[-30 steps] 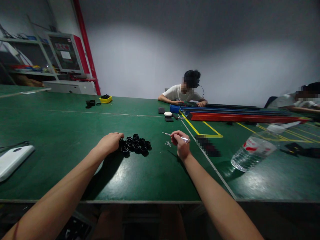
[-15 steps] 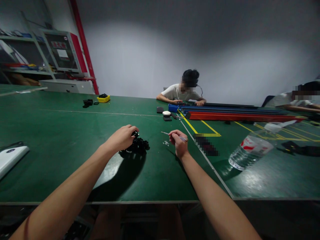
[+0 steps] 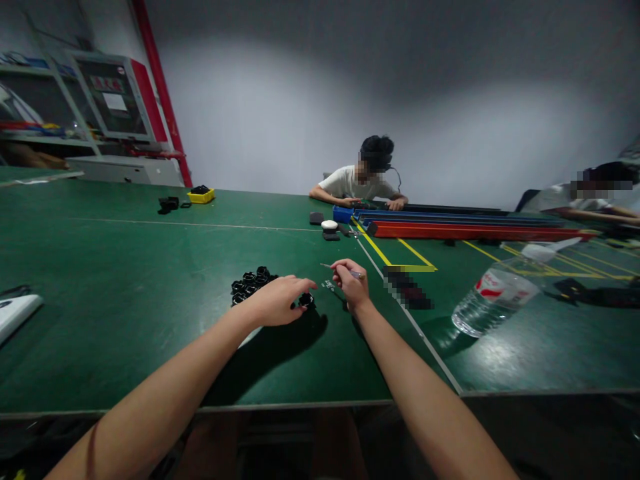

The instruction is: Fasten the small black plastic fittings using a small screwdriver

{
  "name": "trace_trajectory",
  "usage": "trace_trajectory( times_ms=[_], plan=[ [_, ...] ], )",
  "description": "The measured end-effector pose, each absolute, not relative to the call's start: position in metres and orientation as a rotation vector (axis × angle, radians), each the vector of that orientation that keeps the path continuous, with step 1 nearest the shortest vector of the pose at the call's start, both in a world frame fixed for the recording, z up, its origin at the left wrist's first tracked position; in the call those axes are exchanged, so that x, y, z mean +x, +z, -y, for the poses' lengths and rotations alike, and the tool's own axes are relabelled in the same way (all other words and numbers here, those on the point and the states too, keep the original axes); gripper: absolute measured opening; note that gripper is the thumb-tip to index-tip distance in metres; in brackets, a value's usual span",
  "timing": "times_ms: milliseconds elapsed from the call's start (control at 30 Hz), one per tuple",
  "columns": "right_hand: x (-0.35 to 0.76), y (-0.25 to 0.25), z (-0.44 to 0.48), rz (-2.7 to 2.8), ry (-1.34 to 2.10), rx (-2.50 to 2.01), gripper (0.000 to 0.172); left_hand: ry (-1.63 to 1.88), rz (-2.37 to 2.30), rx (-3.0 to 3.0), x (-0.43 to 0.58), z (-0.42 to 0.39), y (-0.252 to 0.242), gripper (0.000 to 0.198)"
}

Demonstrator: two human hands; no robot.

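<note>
Several black ring-like parts (image 3: pixel 249 283) lie grouped on the green table, partly behind my left hand (image 3: pixel 281 300). Between the thumb and fingers of that hand is a single black part (image 3: pixel 307 301), apart from the group on its right side. My right hand (image 3: pixel 351 283) is closed around a thin screwdriver (image 3: pixel 356 274), whose metal shaft points left. Small pale pieces (image 3: pixel 329 285) lie on the table between my two hands.
A clear bottle (image 3: pixel 493 300) stands tilted-looking at the right. Long red rails (image 3: pixel 470 231) and a blue bin (image 3: pixel 343 214) lie further back, before a person (image 3: pixel 350 183). A yellow tray (image 3: pixel 201 195) is at the back left, a white device (image 3: pixel 17 317) at the left edge.
My left hand has moved right from the black group, with one black part now at its fingertips. The right hand still holds the screwdriver. The view has shifted slightly.
</note>
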State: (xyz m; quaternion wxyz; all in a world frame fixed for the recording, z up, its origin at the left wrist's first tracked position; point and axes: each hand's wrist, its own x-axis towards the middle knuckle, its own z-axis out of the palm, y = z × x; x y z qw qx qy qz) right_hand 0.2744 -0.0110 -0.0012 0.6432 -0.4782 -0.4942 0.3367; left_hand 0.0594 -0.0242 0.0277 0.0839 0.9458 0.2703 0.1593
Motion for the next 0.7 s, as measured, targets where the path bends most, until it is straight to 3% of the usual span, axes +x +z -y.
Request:
trace_trajectory(
  times_ms=[700],
  plan=[
    [0.283,-0.013,0.002,1.295,0.655,-1.219,0.018,0.508,-0.701,2.852,0.057,0.032,0.018,0.056]
  ],
)
